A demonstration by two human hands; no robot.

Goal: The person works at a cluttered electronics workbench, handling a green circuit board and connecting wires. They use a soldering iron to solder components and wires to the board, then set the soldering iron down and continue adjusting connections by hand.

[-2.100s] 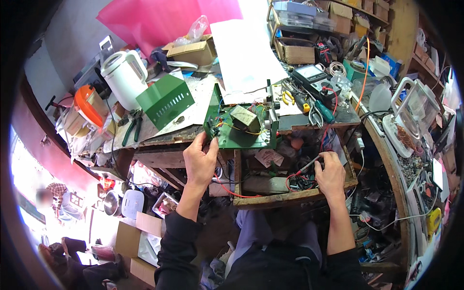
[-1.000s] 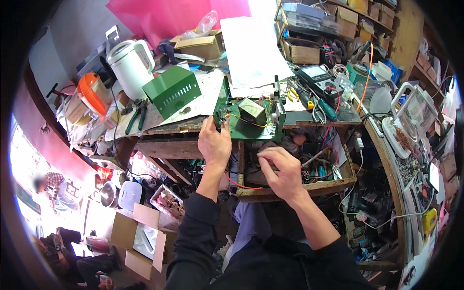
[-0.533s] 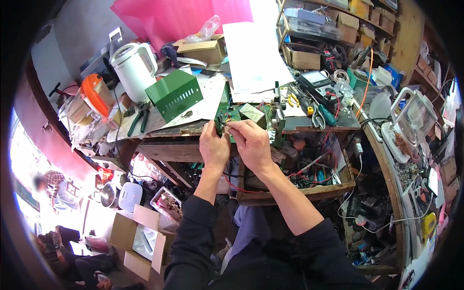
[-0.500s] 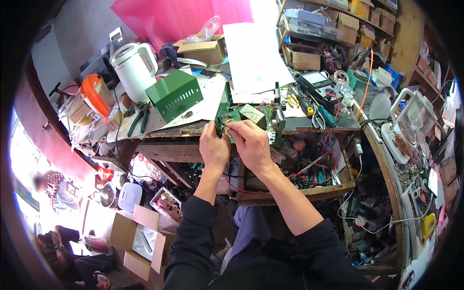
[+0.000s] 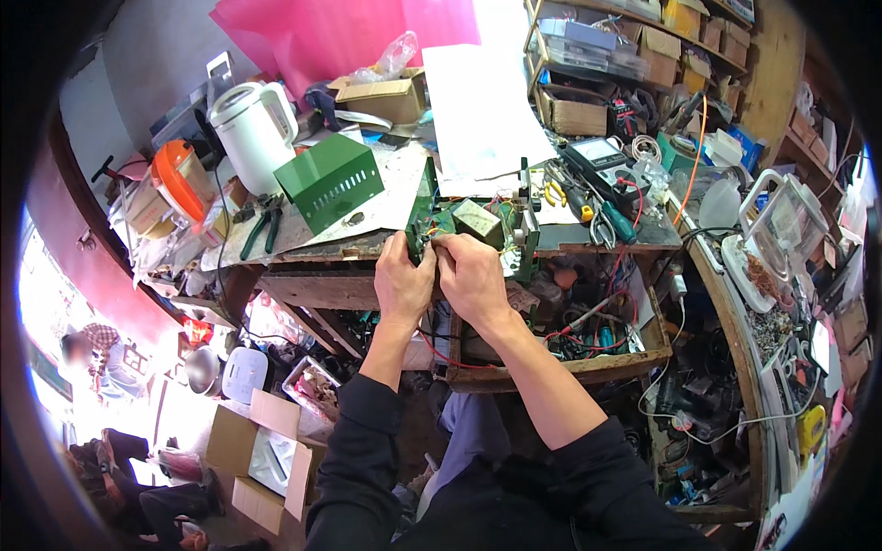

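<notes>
An opened green metal device (image 5: 423, 197) stands at the bench's front edge, its wiring exposed around a pale boxy component (image 5: 478, 219). My left hand (image 5: 402, 283) is closed at its left end, fingers on the upright green panel. Close beside it, my right hand (image 5: 472, 277) is closed in a pinch by the inner side of that panel. Whatever is between the right fingertips is too small to make out. To the left sits a slotted green metal cover (image 5: 333, 186), apart from the device.
Green-handled pliers (image 5: 264, 230) and a white jug (image 5: 253, 133) stand left. At the right lie yellow-handled pliers (image 5: 555, 193), a teal screwdriver (image 5: 620, 223) and a meter (image 5: 599, 154). An open drawer (image 5: 560, 369) with red leads juts out below. A cardboard box (image 5: 234, 441) is on the floor.
My right hand has shifted slightly down and turned, its fingers drawing closer to my left hand. The left hand stays at the panel. The view has moved slightly.
</notes>
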